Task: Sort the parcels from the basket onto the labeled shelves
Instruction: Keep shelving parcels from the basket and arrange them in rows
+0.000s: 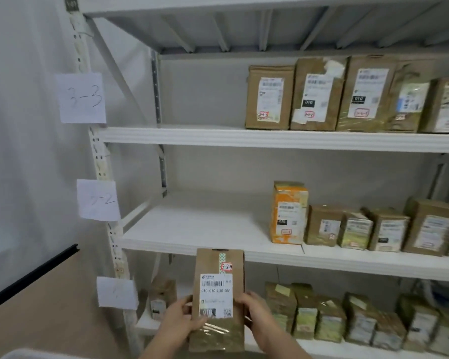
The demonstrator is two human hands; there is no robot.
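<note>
I hold a brown cardboard parcel (pixel 219 281) upright in front of the white shelving, low in the middle of the view. It carries a white barcode label and a small red-edged tag that seems to read 3-2. My left hand (pixel 182 320) grips its lower left edge and my right hand (pixel 255 310) grips its lower right edge. Paper signs on the left upright read 3-3 (pixel 83 98) and 3-2 (pixel 98 200); a third sign (pixel 117 293) below is unreadable. The parcel's top reaches the front lip of the 3-2 shelf (pixel 192 229).
Parcels stand in a row on the right of the top shelf (pixel 322 95), the middle shelf with an orange box (pixel 288 212), and the bottom shelf (pixel 347 320). The left part of the upper two shelves is bare. A white bin rim (pixel 24 353) shows bottom left.
</note>
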